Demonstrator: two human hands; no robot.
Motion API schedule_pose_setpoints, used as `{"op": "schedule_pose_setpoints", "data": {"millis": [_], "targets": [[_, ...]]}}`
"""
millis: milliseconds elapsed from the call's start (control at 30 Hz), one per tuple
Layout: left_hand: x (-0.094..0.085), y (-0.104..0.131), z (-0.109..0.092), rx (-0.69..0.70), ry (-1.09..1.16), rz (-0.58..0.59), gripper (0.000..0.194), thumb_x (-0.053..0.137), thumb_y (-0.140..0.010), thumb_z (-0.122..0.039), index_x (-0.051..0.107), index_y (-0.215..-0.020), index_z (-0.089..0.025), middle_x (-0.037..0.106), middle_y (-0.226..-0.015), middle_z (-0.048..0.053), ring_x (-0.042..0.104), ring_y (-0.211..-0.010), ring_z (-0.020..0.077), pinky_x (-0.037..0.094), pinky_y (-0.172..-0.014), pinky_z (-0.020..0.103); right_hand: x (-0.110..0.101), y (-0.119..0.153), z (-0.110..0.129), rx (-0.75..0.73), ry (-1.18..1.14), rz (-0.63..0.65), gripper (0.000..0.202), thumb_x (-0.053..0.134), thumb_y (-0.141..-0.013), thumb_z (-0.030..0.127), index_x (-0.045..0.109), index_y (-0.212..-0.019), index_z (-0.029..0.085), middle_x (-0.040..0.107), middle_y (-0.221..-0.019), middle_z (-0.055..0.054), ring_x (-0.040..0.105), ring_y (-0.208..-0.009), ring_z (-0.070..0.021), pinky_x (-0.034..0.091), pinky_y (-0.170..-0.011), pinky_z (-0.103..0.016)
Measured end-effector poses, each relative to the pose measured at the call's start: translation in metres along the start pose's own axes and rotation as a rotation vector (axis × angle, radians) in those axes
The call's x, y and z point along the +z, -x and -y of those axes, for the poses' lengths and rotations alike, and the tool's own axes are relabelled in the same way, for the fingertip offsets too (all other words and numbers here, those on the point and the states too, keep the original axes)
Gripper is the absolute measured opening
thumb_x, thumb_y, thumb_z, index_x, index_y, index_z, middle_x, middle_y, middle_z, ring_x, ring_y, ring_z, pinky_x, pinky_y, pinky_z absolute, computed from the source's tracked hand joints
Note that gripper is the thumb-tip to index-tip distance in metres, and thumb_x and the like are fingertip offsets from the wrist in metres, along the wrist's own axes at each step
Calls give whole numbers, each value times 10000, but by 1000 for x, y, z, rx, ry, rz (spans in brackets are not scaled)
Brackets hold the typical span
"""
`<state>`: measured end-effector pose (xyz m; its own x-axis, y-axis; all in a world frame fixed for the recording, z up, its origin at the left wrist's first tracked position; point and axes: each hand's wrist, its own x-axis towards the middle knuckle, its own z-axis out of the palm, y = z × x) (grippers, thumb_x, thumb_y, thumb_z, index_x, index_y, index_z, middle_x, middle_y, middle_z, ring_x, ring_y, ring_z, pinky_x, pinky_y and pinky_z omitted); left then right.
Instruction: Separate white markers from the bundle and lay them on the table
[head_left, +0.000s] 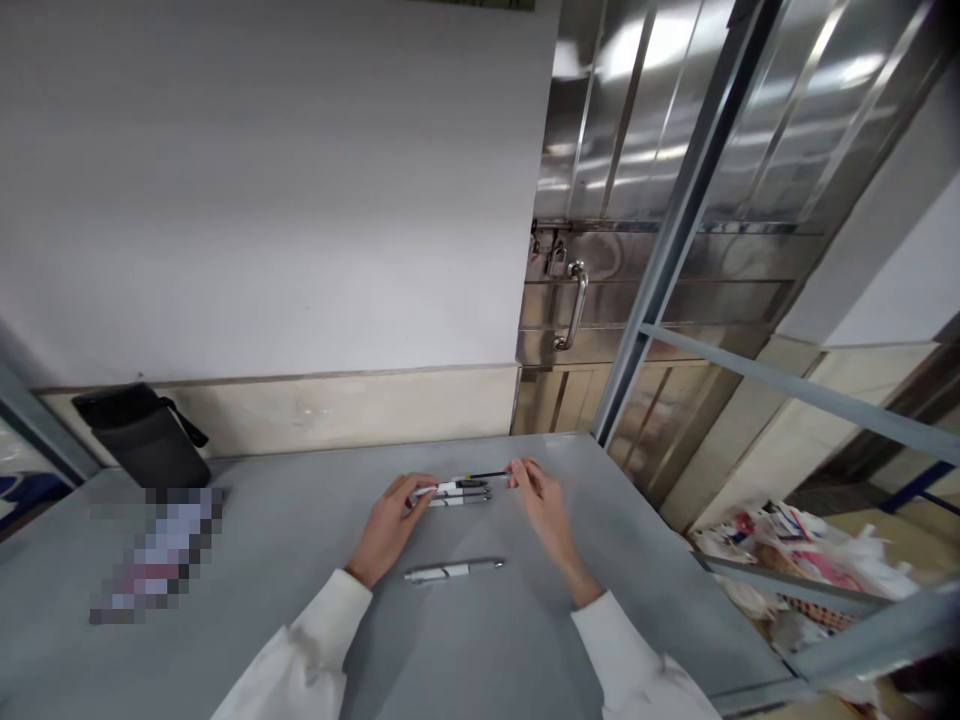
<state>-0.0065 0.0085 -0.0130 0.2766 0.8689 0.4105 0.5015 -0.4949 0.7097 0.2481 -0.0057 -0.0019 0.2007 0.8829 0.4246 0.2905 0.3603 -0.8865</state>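
My left hand (396,515) is closed, thumb and forefinger pinching the left end of a white-and-grey pen (450,487). Opposite it, my right hand (535,488) pinches the right end of a thin dark pen refill (487,475). The refill's left end lies close to the held pen; whether it sits inside the barrel I cannot tell. Just below the left fingers, similar pens (463,498) lie side by side, partly covered by that hand. Nearer to me, a single silver-and-white pen (454,571) lies across the table between my forearms.
The grey table (315,580) meets a wall at the back. A black case with a strap (146,435) stands at its far left, with a blurred-out flat object (161,555) before it. Metal frame posts (660,260) rise at the right; plastic bags (814,550) lie beyond.
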Motion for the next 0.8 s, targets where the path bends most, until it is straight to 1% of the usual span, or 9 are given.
{"op": "schedule_pose_setpoints", "data": {"millis": [233,333,433,567,700,800], "targets": [[-1,-1,0,1,-10,-1,263,479,-983,-417,664,-1091,-264,690,-1065,40,628,-888,193,498,-822,301,0,-1,-4,20,-34,-11,447,446,-958,527,530,-650,216,651,-802,-43,614,-723,-196,448,-730,-308],[-1,-1,0,6,0,-10,258,484,-981,-418,665,-1084,-266,691,-1069,38,632,-900,195,497,-823,299,0,-1,-4,13,-42,-9,440,452,-954,532,538,-659,217,652,-812,-46,611,-728,-196,454,-742,-310],[-1,0,0,2,2,-13,259,485,-980,-420,665,-1087,-267,691,-1074,38,631,-898,195,499,-813,299,0,-1,-5,-7,-36,5,422,460,-950,540,560,-692,221,649,-833,-47,613,-782,-207,463,-787,-312],[-1,0,1,-6,4,-14,267,486,-978,-431,662,-1084,-261,688,-1083,44,631,-905,199,498,-827,312,1,0,-7,-9,-29,20,403,482,-938,550,621,-758,217,653,-914,-59,625,-887,-226,468,-855,-322],[-2,-1,1,-5,9,-12,262,486,-978,-427,660,-1078,-259,688,-1088,46,628,-918,202,496,-826,312,2,-1,-8,-18,-40,24,383,496,-938,529,657,-803,210,643,-994,-77,626,-939,-233,479,-877,-338],[-3,-1,-1,0,6,-13,256,487,-979,-426,660,-1077,-263,689,-1082,39,630,-909,198,495,-836,311,1,-1,-8,-53,-52,26,362,507,-937,507,670,-822,205,634,-994,-85,618,-955,-235,489,-879,-347]]}}
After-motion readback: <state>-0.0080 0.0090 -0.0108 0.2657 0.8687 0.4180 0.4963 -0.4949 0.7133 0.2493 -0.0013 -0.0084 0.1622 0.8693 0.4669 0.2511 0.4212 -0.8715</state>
